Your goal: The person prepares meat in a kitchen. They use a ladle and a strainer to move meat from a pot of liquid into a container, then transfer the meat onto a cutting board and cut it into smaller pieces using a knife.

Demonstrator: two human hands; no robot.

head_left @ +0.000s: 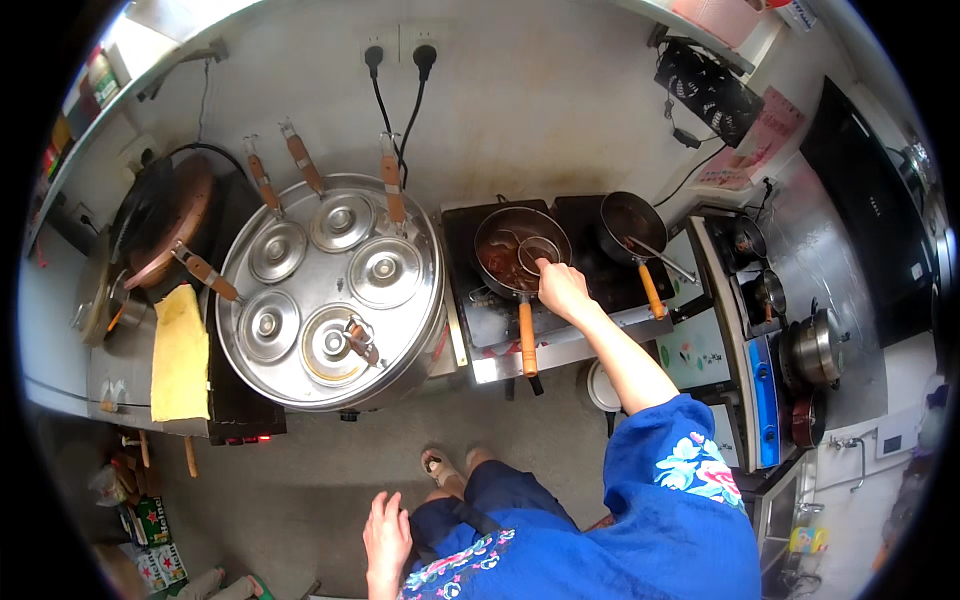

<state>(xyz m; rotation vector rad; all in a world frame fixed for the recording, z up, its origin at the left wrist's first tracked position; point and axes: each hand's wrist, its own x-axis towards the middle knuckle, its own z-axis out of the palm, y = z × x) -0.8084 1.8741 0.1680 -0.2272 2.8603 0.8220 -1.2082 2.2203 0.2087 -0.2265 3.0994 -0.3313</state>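
Note:
Over the left burner, my right hand [563,288] is closed on the handle of a ladle [538,247], its round head dipping into the left pan. Most of that handle is hidden by my fingers. Dark reddish-brown sauce [497,262] with some pieces in it fills this dark pan [480,240], whose wooden handle [527,340] points toward me. Low by my body, my left hand [387,530] hangs with nothing in it, fingers loosely apart. To the right of the hand, a second dark pan [607,215] holds brown contents and a metal utensil [668,260] leaning over its rim.
A large round steel steamer [318,285] with several lidded, brown-handled pots stands left of the burners. A yellow cloth [181,355] lies beside it. Two plugs [425,60] trail black cords down the wall. More pots [817,345] sit on the right counter. Another person's feet [240,588] show at lower left.

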